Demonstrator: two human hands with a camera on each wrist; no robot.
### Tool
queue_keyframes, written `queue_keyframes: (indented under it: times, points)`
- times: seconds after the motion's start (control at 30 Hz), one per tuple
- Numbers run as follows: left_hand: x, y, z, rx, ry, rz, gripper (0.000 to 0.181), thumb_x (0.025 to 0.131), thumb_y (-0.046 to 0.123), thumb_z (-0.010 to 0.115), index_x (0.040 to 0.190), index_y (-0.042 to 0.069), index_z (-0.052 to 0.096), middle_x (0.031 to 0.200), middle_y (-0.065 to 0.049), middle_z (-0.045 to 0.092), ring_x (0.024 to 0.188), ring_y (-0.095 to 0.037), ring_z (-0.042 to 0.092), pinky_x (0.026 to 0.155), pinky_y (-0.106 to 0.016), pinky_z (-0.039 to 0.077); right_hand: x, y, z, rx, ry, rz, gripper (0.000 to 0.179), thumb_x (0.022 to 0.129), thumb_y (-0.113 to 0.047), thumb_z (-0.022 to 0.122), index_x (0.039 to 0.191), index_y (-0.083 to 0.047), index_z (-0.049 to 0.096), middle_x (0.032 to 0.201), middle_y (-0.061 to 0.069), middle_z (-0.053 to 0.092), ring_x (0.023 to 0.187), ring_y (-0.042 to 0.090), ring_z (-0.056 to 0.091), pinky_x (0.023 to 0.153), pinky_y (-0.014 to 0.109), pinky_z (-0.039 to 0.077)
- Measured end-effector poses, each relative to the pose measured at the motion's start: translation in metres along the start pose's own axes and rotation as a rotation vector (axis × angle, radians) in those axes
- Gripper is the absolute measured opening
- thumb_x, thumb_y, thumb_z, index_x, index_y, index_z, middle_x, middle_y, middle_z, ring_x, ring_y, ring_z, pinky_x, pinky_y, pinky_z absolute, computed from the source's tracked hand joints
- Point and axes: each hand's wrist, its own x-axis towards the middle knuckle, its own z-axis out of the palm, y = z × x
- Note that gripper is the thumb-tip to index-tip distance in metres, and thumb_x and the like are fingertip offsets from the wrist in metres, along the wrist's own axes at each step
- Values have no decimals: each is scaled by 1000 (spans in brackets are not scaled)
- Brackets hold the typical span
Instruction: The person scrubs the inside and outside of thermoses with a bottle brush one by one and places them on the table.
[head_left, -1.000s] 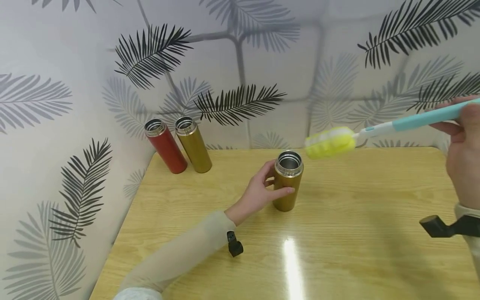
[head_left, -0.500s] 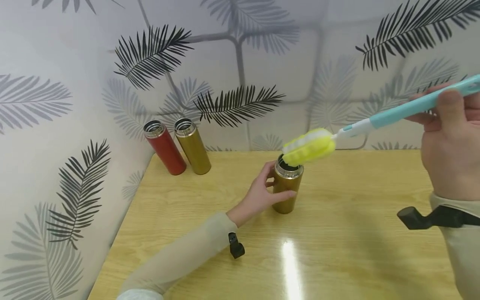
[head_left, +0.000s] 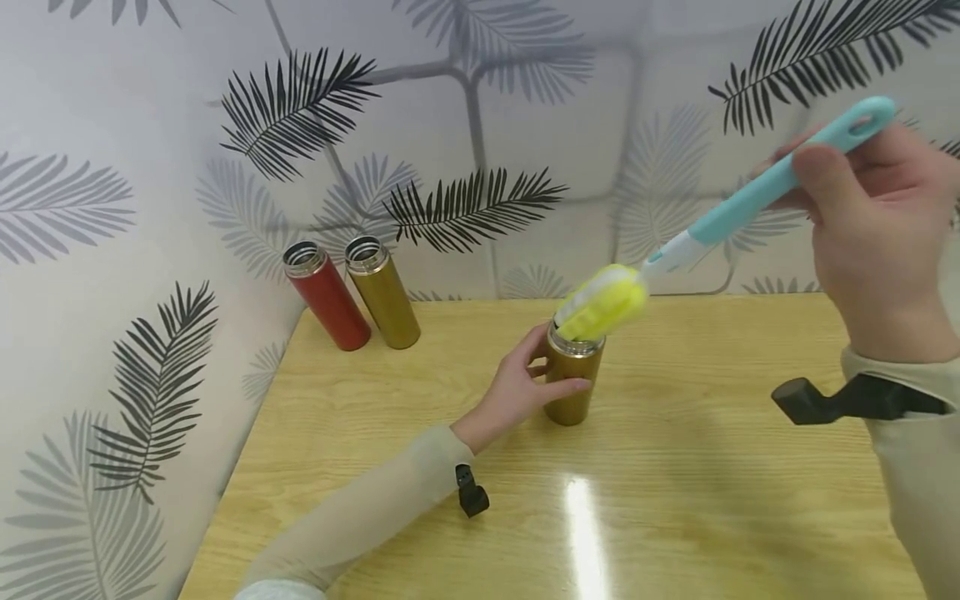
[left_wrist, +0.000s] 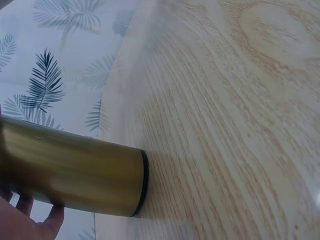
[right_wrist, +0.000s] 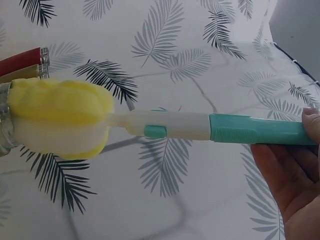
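A gold vacuum flask point(head_left: 573, 392) stands upright and lidless on the table, and my left hand point(head_left: 521, 379) grips its side. The left wrist view shows the lower body of the flask point(left_wrist: 85, 170) with fingertips against it. In my right hand point(head_left: 862, 225) is a bottle brush, its turquoise handle point(head_left: 757, 196) slanting down to the left. The brush's yellow and white sponge head point(head_left: 603, 302) has its tip inside the flask mouth. From the right wrist view, most of the sponge point(right_wrist: 60, 117) still shows outside the metal rim point(right_wrist: 6, 117).
A red flask point(head_left: 333, 304) and a second gold flask point(head_left: 390, 300) stand lidless side by side at the table's back left. The wooden table point(head_left: 690, 467) meets a wall point(head_left: 547, 125) with a leaf pattern along its back edge.
My right hand has moved left with the bottle brush and tilted it steeper. The sponge tip has gone from beside the flask into its mouth. My left hand has kept its grip.
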Motion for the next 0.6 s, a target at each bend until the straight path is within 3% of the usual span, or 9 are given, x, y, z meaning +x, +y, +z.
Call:
queue_keyframes:
  times: [0.3,0.6]
  points:
    - [5,0,0,-4,-3,-14,81,90,17,84,158,31,42,147,2,56,134,-16,54,108,-35,48,18,1,19,-317,-110,37,20,97,0,72,101,19,69,90,15,75,76,19,73,71,24,61]
    - [2,-3,4,8,-6,-27,84,91,19,83,160,30,36,152,3,50,139,-17,48,112,-39,45,20,2,27,-220,-138,154,9,95,3,73,96,13,71,89,11,75,76,19,73,71,22,60]
